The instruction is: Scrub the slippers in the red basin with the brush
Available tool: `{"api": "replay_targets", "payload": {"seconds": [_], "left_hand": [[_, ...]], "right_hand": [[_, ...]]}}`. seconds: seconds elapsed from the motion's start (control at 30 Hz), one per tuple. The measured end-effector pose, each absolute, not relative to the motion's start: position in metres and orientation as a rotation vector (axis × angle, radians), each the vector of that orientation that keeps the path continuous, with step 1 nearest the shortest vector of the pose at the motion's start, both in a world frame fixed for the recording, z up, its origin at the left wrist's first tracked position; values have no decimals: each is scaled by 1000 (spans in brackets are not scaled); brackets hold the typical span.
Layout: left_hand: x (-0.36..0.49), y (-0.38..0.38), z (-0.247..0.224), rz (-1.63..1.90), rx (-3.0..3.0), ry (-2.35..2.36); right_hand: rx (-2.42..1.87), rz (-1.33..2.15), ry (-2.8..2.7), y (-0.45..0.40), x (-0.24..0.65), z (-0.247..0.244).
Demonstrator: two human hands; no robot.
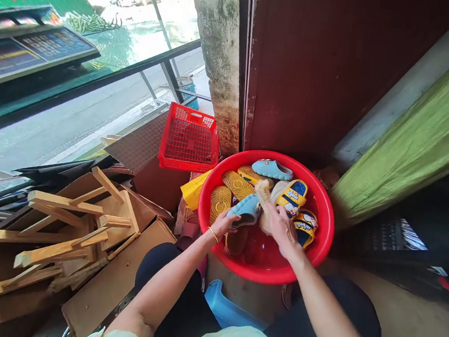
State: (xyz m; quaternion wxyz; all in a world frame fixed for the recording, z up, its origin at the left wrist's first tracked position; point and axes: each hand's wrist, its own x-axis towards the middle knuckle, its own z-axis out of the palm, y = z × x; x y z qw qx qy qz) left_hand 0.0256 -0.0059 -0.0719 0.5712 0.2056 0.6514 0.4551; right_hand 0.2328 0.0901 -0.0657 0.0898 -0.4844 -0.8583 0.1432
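Note:
My left hand (222, 224) is closed on the heel end of a light blue clog (246, 209), held over a red basin (264, 275). In my right hand (281, 228) is a scrub brush (262, 191) with pale bristles, its head right beside the clog's toe. Around them in the basin lie a second light blue clog (271, 169), several yellow soles turned up (239, 185), a yellow strapped slipper (292, 198) and a dark blue and yellow slipper (305, 226). A brown slipper (235, 241) rests by the near rim. Shallow water shows at the bottom.
Behind the basin sits a red plastic crate (190, 138), with a yellow object (193, 191) beside the rim. Wooden stools (80, 223) and flattened cardboard (118, 280) fill the left. A dark red panel (297, 69) stands behind; a green curtain (414, 128) hangs at right.

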Motion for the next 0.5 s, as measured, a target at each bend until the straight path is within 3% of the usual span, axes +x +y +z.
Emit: {"api": "replay_targets", "payload": {"seconds": [0.27,0.37,0.5], "left_hand": [[23,8,-67,1036,1249,2235],[45,8,-65,1120,1641,2118],[89,10,-81,718,1534,1821]], "right_hand": [[-1510,663,-1908,127,271,-52],[-1532,760,-1839,128,276,-51],[-1547,741,-1892,129,276,-57]]}}
